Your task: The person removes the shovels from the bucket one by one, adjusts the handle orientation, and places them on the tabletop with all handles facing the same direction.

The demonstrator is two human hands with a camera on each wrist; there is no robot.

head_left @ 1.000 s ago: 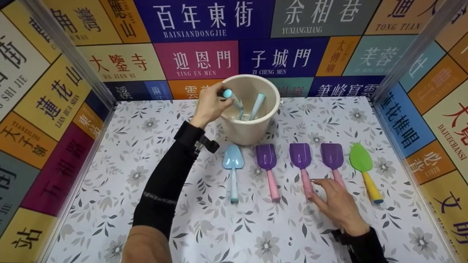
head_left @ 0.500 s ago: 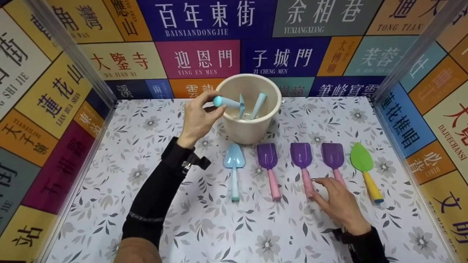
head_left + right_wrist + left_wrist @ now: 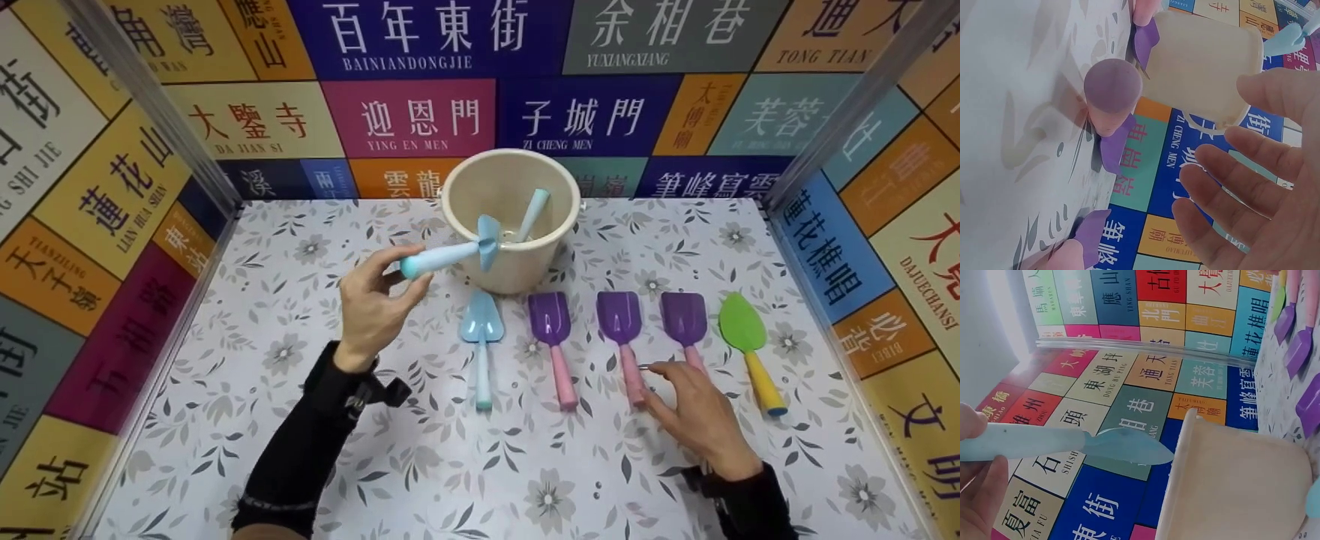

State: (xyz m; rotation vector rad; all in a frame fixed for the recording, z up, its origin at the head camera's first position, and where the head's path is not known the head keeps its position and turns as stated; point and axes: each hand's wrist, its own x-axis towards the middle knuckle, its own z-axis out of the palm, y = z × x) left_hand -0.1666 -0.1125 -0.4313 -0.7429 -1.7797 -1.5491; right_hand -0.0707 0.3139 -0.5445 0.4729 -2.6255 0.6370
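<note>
Pale blue plastic is what the left hand (image 3: 373, 300) has: a small blue trowel (image 3: 450, 253) pinched by its handle between thumb and fingertips, held in the air with the blade turned toward the cream bucket (image 3: 512, 217) and level with its near rim. From the left wrist view the blade tip hangs just beside the bucket's lip, outside it, not touching as far as I can see. One more light blue handle (image 3: 534, 211) leans inside the bucket against the far wall.

On the flowered tabletop (image 3: 225, 390) in front of the bucket lies a row of shovels, blades toward the bucket: a light blue trowel (image 3: 481, 337), then three purple scoops with pink handles (image 3: 553, 341) (image 3: 622, 334) (image 3: 686, 326), and at the right end a green trowel with a yellow handle (image 3: 750, 349).

The right hand (image 3: 697, 420) rests low on the table with fingers spread and relaxed, holding nothing; its fingertips lie between the pink handles of the second and third purple scoops, near or touching them, I cannot tell which
</note>
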